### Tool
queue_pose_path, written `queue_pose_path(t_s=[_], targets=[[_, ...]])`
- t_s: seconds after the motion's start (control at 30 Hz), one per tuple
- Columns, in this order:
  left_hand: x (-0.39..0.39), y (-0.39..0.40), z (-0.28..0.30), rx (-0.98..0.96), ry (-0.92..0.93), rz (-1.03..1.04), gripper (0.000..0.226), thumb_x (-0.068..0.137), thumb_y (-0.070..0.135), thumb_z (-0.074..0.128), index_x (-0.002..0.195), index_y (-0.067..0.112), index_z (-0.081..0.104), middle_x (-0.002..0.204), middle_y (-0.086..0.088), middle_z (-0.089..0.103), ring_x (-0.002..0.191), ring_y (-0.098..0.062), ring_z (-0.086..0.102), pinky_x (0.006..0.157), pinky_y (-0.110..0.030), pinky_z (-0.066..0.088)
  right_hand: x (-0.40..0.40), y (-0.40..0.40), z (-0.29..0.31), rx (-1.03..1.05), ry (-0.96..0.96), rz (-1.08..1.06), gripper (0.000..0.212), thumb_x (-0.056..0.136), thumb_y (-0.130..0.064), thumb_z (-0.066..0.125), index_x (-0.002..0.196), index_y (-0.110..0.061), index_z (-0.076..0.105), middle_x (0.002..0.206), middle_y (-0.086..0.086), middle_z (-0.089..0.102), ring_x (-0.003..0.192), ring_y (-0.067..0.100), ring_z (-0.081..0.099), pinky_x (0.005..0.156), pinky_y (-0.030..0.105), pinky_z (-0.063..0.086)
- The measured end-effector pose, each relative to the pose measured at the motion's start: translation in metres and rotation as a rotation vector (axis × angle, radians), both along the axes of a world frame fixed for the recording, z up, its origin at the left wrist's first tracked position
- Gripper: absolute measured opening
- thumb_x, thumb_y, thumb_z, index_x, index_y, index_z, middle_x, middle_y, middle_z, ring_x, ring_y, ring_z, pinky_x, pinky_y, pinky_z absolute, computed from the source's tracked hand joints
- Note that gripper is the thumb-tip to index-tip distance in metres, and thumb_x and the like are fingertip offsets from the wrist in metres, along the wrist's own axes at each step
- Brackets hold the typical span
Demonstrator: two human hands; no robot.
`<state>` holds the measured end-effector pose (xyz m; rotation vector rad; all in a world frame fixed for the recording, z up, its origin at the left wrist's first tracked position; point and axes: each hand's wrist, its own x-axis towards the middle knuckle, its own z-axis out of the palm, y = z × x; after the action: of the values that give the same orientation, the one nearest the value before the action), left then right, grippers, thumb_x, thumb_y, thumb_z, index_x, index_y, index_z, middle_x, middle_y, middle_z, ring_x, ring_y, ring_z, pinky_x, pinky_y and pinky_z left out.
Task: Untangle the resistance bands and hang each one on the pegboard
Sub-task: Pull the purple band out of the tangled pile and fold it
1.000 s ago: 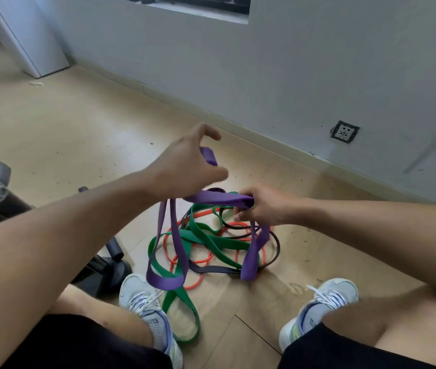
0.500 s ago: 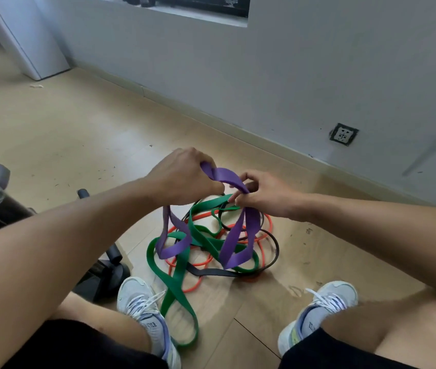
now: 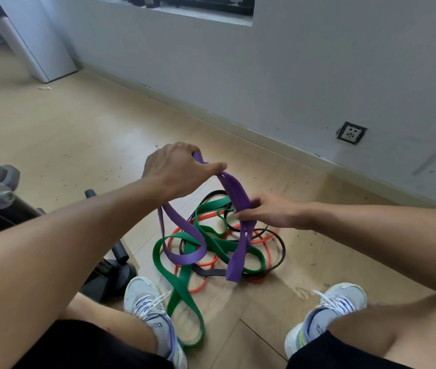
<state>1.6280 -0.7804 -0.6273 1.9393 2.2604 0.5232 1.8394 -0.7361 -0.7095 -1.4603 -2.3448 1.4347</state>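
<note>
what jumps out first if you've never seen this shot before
The purple band, held up at centre frame between the left hand and right hand. Beneath it, a knot of green band, orange band and black band on the wooden floor, between two white sneakers.

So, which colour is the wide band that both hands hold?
Purple; the head view shows the wide flat purple band clearly.
</note>
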Motion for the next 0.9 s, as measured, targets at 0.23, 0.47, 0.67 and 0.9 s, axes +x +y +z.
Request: queue_pose_path(t_s=[0.23, 0.47, 0.67, 0.9], targets=[[-0.004, 0.001, -0.002, 0.017, -0.057, -0.056, 0.041, 0.075, 0.043, 0.076, 0.107, 0.026, 0.056, 0.085, 0.003, 0.062, 0.085, -0.024, 0.057, 0.074, -0.034, 0.039, 0.012, 0.009, -0.012, 0.089, -0.225, 0.069, 0.024, 0.084, -0.015, 0.081, 0.107, -0.016, 0.076, 0.102, 0.005, 0.077, 0.098, 0.023, 0.073, 0.089, 0.037, 0.062], [-0.019, 0.000, -0.010, 0.029, -0.083, -0.130, 0.053, 0.085, 0.035, 0.071, 0.134, 0.037, 0.052, 0.084, 0.007, 0.058, 0.085, -0.021, 0.052, 0.080, -0.033, 0.038, 0.030, 0.030, -0.005, 0.181, -0.327, -0.140, 0.022, 0.105, -0.027, 0.048, 0.112, -0.013, 0.063, 0.088, 0.007, 0.069, 0.074, 0.020, 0.068, 0.062, 0.032, 0.060], [-0.032, 0.004, -0.015, 0.009, -0.178, -0.026, 0.046, 0.083, 0.039, 0.072, 0.126, 0.037, 0.055, 0.092, 0.002, 0.059, 0.087, -0.026, 0.058, 0.086, -0.039, 0.051, 0.053, 0.037, 0.004, 0.524, -0.516, -0.125, 0.021, 0.092, -0.022, 0.064, 0.107, -0.025, 0.050, 0.104, -0.002, 0.066, 0.094, 0.023, 0.061, 0.074, 0.038, 0.052], [-0.040, 0.005, -0.018, -0.022, -0.245, 0.083, 0.046, 0.078, 0.042, 0.076, 0.118, 0.035, 0.054, 0.086, 0.005, 0.059, 0.075, -0.029, 0.063, 0.080, -0.044, 0.058, 0.063, 0.035, 0.005, 0.393, -0.409, -0.213, 0.012, 0.102, -0.012, 0.046, 0.095, -0.016, 0.055, 0.092, 0.010, 0.069, 0.076, 0.025, 0.070, 0.056, 0.033, 0.057]])
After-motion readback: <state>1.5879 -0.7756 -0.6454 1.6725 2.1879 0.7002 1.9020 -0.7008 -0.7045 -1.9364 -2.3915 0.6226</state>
